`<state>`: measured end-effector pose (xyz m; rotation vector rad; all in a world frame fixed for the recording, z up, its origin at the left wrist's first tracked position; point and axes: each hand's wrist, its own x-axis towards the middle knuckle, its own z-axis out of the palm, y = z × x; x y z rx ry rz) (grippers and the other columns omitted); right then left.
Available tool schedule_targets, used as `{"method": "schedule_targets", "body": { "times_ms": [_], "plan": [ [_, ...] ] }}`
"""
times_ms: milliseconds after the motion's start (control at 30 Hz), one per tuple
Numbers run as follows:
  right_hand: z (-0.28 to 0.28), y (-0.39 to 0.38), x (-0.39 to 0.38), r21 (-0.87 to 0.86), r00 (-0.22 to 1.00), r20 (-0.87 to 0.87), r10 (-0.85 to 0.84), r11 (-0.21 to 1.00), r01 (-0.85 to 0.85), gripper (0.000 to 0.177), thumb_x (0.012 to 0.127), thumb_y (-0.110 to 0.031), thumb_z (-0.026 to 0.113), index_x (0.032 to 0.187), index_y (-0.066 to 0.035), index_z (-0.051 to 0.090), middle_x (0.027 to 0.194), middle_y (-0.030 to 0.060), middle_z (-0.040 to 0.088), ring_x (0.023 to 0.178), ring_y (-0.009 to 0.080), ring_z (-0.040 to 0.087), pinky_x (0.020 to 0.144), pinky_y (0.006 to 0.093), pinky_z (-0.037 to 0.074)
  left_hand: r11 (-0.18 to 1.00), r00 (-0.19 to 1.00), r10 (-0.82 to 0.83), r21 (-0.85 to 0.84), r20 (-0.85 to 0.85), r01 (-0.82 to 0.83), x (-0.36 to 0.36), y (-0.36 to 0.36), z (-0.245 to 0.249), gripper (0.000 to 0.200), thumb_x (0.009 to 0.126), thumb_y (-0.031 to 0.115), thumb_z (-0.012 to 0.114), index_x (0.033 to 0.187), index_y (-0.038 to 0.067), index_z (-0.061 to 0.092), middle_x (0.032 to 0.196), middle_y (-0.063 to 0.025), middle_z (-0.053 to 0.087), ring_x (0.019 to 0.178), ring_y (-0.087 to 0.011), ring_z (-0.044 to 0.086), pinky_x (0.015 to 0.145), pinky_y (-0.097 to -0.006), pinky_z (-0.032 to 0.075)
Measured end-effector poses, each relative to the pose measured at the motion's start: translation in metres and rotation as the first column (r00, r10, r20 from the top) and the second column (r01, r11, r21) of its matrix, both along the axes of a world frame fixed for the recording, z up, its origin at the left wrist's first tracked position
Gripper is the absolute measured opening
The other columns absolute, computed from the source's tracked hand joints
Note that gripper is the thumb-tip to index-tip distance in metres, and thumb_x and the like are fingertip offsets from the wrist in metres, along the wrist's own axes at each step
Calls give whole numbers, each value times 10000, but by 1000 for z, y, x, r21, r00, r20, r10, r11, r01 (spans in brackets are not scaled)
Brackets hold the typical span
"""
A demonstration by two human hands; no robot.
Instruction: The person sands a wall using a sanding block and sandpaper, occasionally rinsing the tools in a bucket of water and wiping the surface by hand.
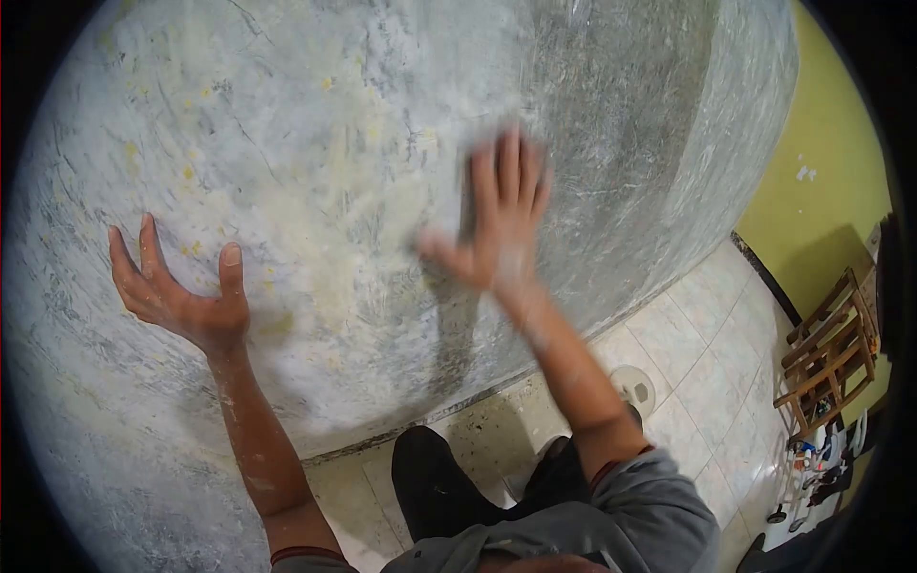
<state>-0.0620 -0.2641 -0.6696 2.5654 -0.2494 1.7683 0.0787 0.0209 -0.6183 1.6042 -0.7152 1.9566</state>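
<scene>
A grey and whitish wall [334, 143] with yellow specks and darker patches fills most of the view. At the left, my left hand [186, 296] is raised by the wall with its fingers apart and nothing in it. My right hand [501, 220], slightly blurred, is near the centre, its fingers stretched up along the wall beside a darker grey area. It holds nothing, and whether its palm touches the wall cannot be made out. Pale smears mark the right wrist and forearm.
Below is a pale tiled floor [712, 325] with a round plate-like object [631, 387] on it. A wooden chair [829, 358] stands at the right by a yellow-green wall [812, 172]. Several small items [817, 468] lie at the lower right.
</scene>
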Motion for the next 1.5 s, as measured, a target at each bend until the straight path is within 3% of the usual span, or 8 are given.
{"method": "schedule_targets", "body": {
  "times_ms": [100, 367, 600, 800, 900, 1100, 1367, 1500],
  "plan": [
    [-148, 23, -21, 169, 932, -344, -111, 969, 178, 1169, 755, -849, 477, 1533, -18, 210, 1574, 327, 36, 1467, 484, -28, 1114, 678, -57, 1000, 1000, 0, -13, -2, 0, 1, 2, -1, 718, 841, 571, 631, 1370, 101, 513, 1469, -174, 389, 1350, -348, 341, 1071, -572, 242],
    [111, -7, 10, -175, 991, 131, 11, 985, 13, 1028, 770, -820, 511, 1515, -139, 319, 1605, 220, 142, 1471, 451, 92, 1091, 716, 34, 1000, 999, 7, -6, -32, -7, 3, 0, 0, 744, 834, 609, 621, 1371, 106, 511, 1475, -175, 376, 1361, -354, 306, 1070, -596, 221],
    [-188, 22, -5, 166, 996, -83, -15, 986, 29, 1037, 808, -780, 507, 1498, -28, 320, 1595, 272, 99, 1488, 427, 30, 1095, 669, -110, 1000, 1000, -9, -15, -15, 9, 5, 1, -2, 750, 831, 624, 614, 1371, 115, 510, 1476, -173, 373, 1364, -354, 297, 1071, -603, 217],
    [83, -11, 6, -70, 996, 86, -39, 997, 45, 1061, 770, -831, 490, 1556, -168, 227, 1608, 238, 76, 1481, 444, 4, 1134, 653, -18, 1000, 1000, -11, 19, -12, 12, 7, 2, -4, 748, 831, 630, 620, 1363, 114, 520, 1470, -171, 376, 1357, -346, 299, 1072, -600, 222],
    [101, -1, -2, 35, 989, 89, -114, 993, 111, 942, 873, -705, 490, 1562, -142, 182, 1627, 145, 106, 1485, 409, 51, 1185, 568, 48, 999, 1000, -21, 44, -10, 21, 6, 2, -3, 737, 834, 620, 630, 1358, 112, 525, 1464, -173, 372, 1357, -345, 288, 1074, -602, 228],
    [-238, 39, -8, 319, 996, -89, -1, 947, 29, 915, 823, -726, 553, 1419, -40, 445, 1564, 303, 174, 1456, 467, 113, 1111, 661, -4, 998, 999, -39, 53, -37, 41, 2, 0, -5, 707, 852, 583, 637, 1362, 108, 521, 1477, -178, 334, 1368, -349, 252, 1075, -608, 233],
    [-12, -6, -4, 53, 962, 265, 62, 995, -79, 614, 861, -506, 623, 1310, -92, 566, 1521, 183, 365, 1388, 395, 320, 1103, 624, 168, 997, 996, -70, 41, -48, 72, 0, -5, -8, 677, 868, 561, 633, 1366, 120, 513, 1471, -182, 323, 1362, -364, 241, 1056, -616, 267],
    [-18, -26, -8, -95, 930, 361, 68, 995, -36, 353, 856, -205, 701, 1193, -118, 647, 1371, 114, 570, 1274, 308, 509, 1094, 566, 273, 988, 987, -152, 6, -51, 153, -1, -7, -9, 622, 872, 525, 655, 1345, 137, 544, 1470, -167, 342, 1352, -350, 270, 1076, -603, 250]
  ]
}}
